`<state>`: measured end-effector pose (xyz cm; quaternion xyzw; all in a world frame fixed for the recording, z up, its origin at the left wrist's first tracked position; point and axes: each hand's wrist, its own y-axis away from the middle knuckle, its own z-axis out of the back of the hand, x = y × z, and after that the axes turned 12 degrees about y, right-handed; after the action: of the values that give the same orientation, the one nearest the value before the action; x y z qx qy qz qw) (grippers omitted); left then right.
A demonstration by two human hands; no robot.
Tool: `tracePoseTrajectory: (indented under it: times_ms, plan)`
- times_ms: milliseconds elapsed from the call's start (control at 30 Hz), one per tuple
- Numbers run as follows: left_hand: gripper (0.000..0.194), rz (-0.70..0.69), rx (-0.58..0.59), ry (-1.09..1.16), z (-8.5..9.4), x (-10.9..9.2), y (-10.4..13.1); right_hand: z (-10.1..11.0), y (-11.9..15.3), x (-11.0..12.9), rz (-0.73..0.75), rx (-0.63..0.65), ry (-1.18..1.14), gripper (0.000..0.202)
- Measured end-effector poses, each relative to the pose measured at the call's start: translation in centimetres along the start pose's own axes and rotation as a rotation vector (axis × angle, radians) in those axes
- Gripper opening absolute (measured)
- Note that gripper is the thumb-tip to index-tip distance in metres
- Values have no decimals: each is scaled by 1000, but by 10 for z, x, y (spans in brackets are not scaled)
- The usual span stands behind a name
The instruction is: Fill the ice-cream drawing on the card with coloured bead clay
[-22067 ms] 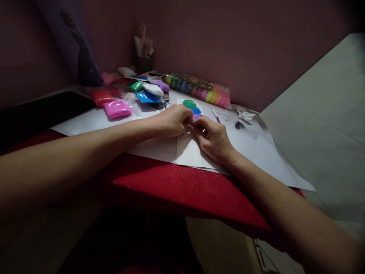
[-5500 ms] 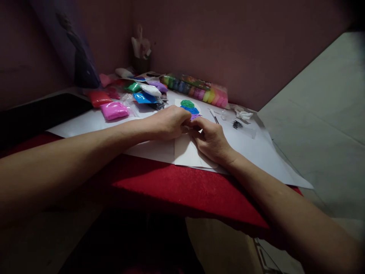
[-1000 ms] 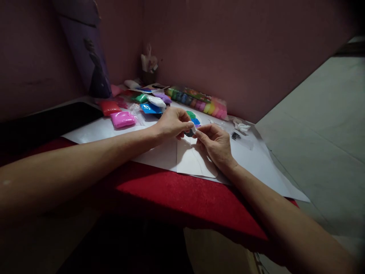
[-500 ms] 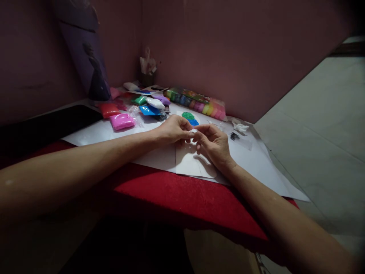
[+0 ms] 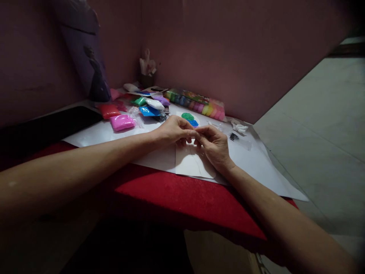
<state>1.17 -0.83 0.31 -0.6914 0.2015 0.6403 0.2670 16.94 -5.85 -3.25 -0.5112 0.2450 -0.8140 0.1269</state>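
Note:
Above a white card [image 5: 191, 163], my left hand [image 5: 178, 130] and my right hand [image 5: 212, 144] meet with thumbs and fingertips pinched together. Whatever lies between the fingertips is hidden by them. Just behind the hands, a green textured patch [image 5: 187, 116] and a blue one [image 5: 194, 123] show on the card's far part. The card rests on a large white sheet [image 5: 242, 167] over a red cloth [image 5: 171, 190].
Left of the hands lie a pink packet [image 5: 122, 122], a red packet [image 5: 108, 110], a blue packet [image 5: 149, 110] and a black flat object [image 5: 57, 125]. Behind is a multicolour pack [image 5: 196, 103]. Black bits [image 5: 234, 136] and crumpled white plastic [image 5: 240, 127] lie right.
The fingertips have closed further together. The small white piece that showed between them is now out of sight.

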Motion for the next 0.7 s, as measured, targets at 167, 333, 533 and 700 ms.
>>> tracePoseTrajectory:
  times_ms: [167,333,533,700]
  plan:
    - [8,-34,-26,58,1,-2,0,-1,3,0,26,-10,62,14]
    - [14,5,-33,107,2,1,-2,0,5,0,67,-16,155,23]
    - [19,37,1,114,2,2,-1,0,6,1,47,-39,222,15]
    - [24,25,-36,96,0,2,0,0,5,1,81,-49,282,17]
